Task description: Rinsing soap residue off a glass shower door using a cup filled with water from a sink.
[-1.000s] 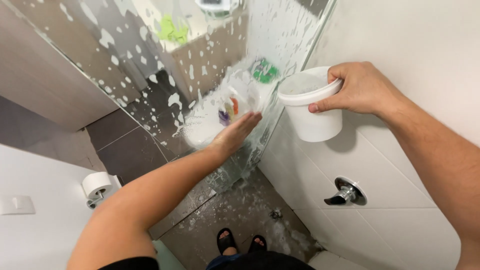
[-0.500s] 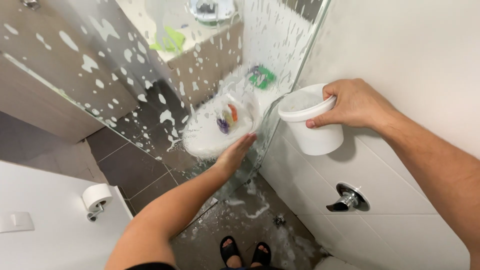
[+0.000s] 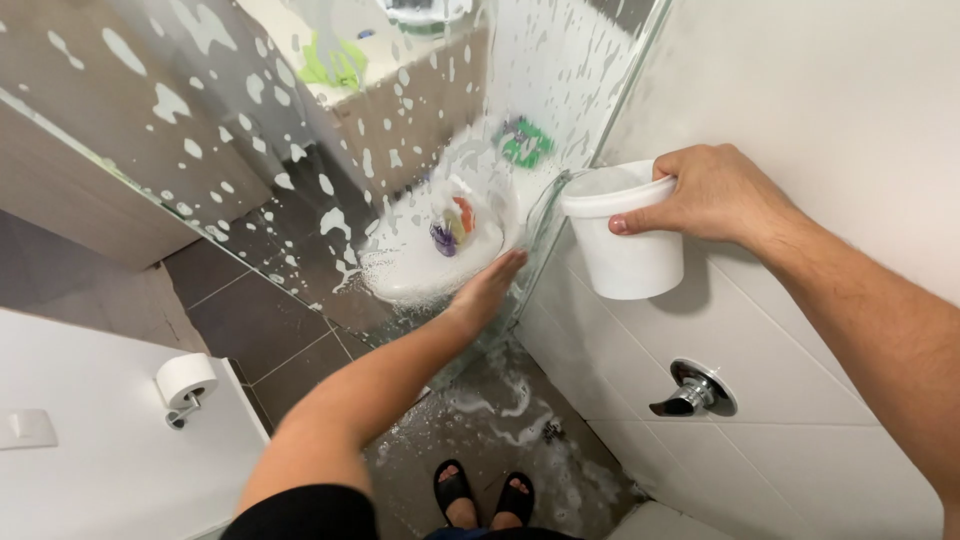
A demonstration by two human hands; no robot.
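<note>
While the right hand (image 3: 705, 195) grips the rim of a white tub (image 3: 622, 240) tilted against the soapy glass screen (image 3: 420, 130), the left hand (image 3: 487, 290) lies flat, fingers together, on the wet glass just below the foam.

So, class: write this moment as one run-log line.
left hand: flat on soapy glass | right hand: holds white tub, tipped at glass | floor: wet, foamy
</note>
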